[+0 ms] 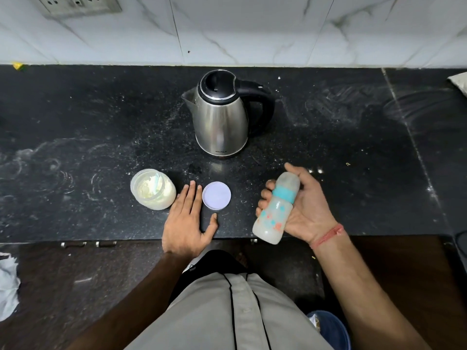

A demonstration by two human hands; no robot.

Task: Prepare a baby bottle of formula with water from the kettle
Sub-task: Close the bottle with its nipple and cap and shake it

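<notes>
My right hand (307, 205) grips a capped baby bottle (275, 209) with a teal ring, tilted above the counter's front edge; it holds milky white liquid. My left hand (188, 221) lies flat on the black counter (75, 147), fingers spread, holding nothing. It rests between an open jar of formula powder (153, 189) with a small scoop inside and the jar's round white lid (216, 196), which lies flat. A steel kettle (219, 114) with a black lid and handle stands behind them, lid down, spout pointing left.
A tiled wall with a socket panel (75, 5) runs behind the counter. White powder smears mark the countertop. Crumpled white paper (7, 284) lies on the floor at the left, and a blue bin (331, 327) stands below at the right.
</notes>
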